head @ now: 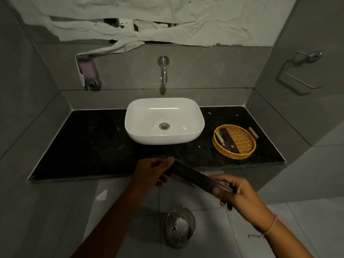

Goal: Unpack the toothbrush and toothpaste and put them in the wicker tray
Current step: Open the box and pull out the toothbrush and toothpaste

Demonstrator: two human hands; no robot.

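Left hand (156,170) pinching the far end of a long dark slim carton (199,178), right hand (234,192) gripping its near end, held above the black stone counter's (93,142) near edge, round wicker tray (249,154) with dark packets (229,140) far right, beside the white basin (193,135)

- The counter (89,146) is a black speckled stone slab set between grey tiled walls, its front edge running across the middle of the view.
- A white basin (193,118) sits on it at the centre, against the back wall, with a metal drain in its bottom.
- A round wicker tray (242,156) stands on the counter's right end, well apart from the basin, with a wooden handle on each side.
- Dark flat packets (229,139) lie in the tray's left half.
- A few small pale specks dot the stone near the tray and the back edge.
- The left half of the counter carries only stone.
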